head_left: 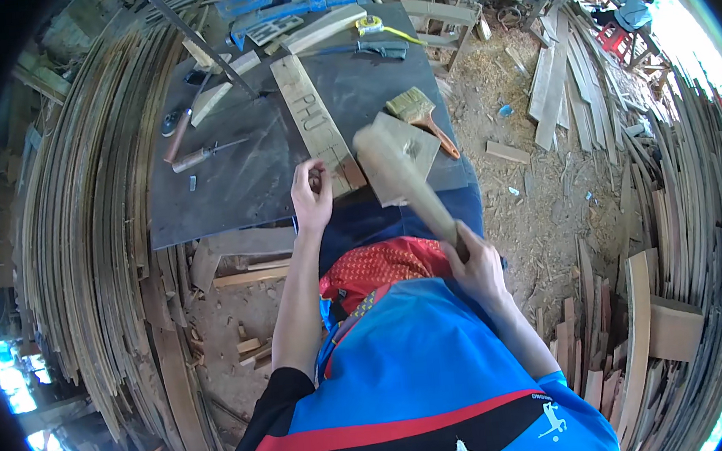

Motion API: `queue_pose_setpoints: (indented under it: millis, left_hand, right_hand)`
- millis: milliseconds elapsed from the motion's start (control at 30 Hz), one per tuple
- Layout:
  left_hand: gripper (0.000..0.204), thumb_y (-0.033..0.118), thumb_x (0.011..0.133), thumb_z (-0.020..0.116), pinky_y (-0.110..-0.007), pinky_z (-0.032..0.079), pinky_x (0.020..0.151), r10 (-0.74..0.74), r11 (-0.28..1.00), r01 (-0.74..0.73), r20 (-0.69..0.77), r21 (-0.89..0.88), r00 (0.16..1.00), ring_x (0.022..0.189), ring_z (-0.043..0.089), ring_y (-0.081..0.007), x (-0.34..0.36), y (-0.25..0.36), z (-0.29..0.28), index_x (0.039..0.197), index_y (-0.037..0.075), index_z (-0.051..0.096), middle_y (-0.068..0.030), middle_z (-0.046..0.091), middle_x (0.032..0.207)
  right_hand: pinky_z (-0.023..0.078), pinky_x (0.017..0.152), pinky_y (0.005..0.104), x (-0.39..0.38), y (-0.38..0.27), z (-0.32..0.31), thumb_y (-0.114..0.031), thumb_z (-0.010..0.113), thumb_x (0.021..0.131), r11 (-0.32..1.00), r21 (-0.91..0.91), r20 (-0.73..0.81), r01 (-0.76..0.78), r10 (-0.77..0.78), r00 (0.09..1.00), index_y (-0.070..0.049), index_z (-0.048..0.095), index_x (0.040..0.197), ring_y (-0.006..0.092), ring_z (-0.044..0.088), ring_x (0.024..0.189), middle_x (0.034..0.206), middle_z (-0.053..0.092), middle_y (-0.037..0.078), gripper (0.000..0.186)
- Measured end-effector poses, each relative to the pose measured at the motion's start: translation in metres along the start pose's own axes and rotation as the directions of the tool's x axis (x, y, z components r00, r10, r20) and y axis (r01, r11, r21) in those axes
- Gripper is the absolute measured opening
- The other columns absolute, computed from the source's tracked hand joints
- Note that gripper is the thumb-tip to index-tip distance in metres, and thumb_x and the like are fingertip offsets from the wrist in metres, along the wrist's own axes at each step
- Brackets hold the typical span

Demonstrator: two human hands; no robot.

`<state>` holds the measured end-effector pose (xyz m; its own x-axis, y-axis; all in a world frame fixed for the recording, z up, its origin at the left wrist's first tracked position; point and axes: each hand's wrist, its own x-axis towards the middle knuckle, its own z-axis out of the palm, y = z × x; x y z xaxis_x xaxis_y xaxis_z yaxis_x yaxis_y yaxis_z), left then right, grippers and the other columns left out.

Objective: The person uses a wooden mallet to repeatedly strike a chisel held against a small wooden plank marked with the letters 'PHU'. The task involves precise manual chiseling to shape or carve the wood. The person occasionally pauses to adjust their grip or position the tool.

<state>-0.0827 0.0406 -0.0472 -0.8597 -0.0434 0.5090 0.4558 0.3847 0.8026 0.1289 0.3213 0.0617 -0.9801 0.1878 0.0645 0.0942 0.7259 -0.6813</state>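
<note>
My right hand (pixel 477 267) is closed round the handle of a wooden mallet (pixel 407 179), whose head is raised over the table's near edge and smeared by motion. Beside the near end of a marked wooden board (pixel 308 111), my left hand (pixel 314 197) has its fingers curled together; what they hold, if anything, is hidden. Dark hand-drawn marks and pencil lines run along the board. Partly behind the mallet lies a flat square wooden piece (pixel 423 146) with a hole. A wide paintbrush (pixel 422 119) with a wooden handle rests against that piece.
The dark tabletop (pixel 243 184) carries a screwdriver-like tool (pixel 203 156), a wooden-handled tool (pixel 178 136), a yellow tape measure (pixel 370 26) and a grey-handled tool (pixel 384 49). Long planks (pixel 93 221) are stacked at left, more (pixel 696 174) at right. Shavings cover the floor. Someone (pixel 633 13) sits far right.
</note>
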Motion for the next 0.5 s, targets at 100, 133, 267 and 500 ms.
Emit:
queue_pose_setpoints:
  millis: [100,133,267,500]
  left_hand:
    - [0.024,0.004,0.098,0.072,-0.026,0.051,0.070,-0.098,0.995,0.097,0.142,0.019,0.985,0.084,0.061,-0.0090,-0.001,0.013,-0.007,0.121,0.003,0.066,-0.0053,0.067,0.105]
    - [0.024,0.005,0.098,0.073,-0.027,0.051,0.071,-0.095,0.995,0.098,0.173,-0.012,0.980,0.084,0.061,-0.0092,-0.001,0.015,-0.008,0.121,0.004,0.066,-0.0055,0.066,0.106]
    - [0.026,0.007,0.098,0.075,-0.027,0.052,0.074,-0.057,0.998,0.061,0.166,-0.023,0.984,0.084,0.060,-0.0111,0.004,0.014,-0.006,0.122,0.004,0.066,-0.0048,0.065,0.110]
    - [0.023,0.002,0.097,0.072,-0.033,0.056,0.078,-0.059,0.998,0.065,0.189,-0.025,0.980,0.093,0.068,-0.0233,0.006,0.030,-0.007,0.119,0.003,0.067,-0.0124,0.066,0.110]
  right_hand:
    - [0.058,0.074,0.0458,-0.001,-0.003,-0.012,-0.026,0.075,0.096,0.997,0.049,0.079,-0.059,0.055,0.995,-0.003,0.063,0.136,0.0413,0.076,0.086,0.097,0.074,0.025,0.047]
    - [0.058,0.073,0.0462,-0.001,-0.003,-0.015,-0.025,0.075,0.097,0.989,0.079,0.121,-0.127,0.117,0.986,-0.004,0.063,0.137,0.0416,0.075,0.087,0.098,0.074,0.025,0.047]
    - [0.058,0.073,0.0472,0.010,0.000,-0.004,-0.026,0.075,0.097,0.997,0.046,-0.049,-0.059,0.061,0.997,-0.009,0.063,0.138,0.0408,0.075,0.085,0.098,0.074,0.023,0.046]
    - [0.058,0.069,0.0460,0.020,-0.007,-0.021,-0.025,0.073,0.099,0.999,0.001,-0.039,0.037,-0.037,0.999,-0.010,0.064,0.137,0.0388,0.075,0.079,0.097,0.074,0.019,0.042]
